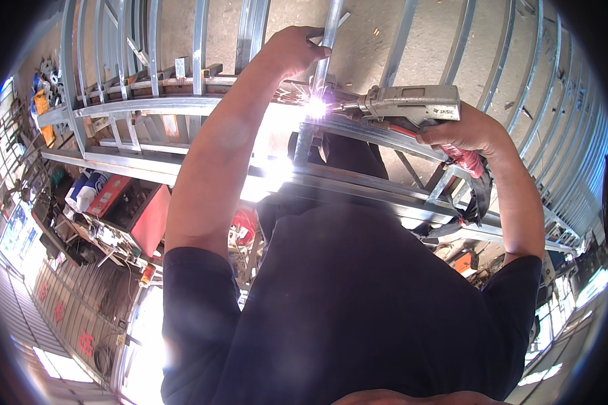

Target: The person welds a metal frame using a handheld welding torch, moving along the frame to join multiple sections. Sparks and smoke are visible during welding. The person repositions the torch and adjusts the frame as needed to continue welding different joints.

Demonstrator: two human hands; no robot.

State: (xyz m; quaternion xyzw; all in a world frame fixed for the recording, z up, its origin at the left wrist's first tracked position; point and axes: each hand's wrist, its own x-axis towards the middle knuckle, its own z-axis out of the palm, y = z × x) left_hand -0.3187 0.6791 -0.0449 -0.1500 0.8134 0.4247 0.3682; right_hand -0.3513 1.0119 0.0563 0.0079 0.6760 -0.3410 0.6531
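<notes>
A bright arc [316, 107] throws sparks where an upright metal bar [331, 25] meets a long horizontal rail [375, 132]. My left hand [296, 49] grips this bar just above the joint, thumb and fingers around it. In my right hand [468, 126] is a grey Jasic welding gun [410, 100], its nozzle pointing left at the arc. A red-wrapped cable [463, 158] with black covering hangs below that hand. Glare from the arc washes out the rail to the left and hides the joint itself.
Parallel metal bars [458, 43] stretch across the far side over a concrete floor [365, 55]. Another long rail [147, 167] runs close to my body. At left stands a red machine cabinet [149, 217]; an orange object [466, 264] lies at lower right.
</notes>
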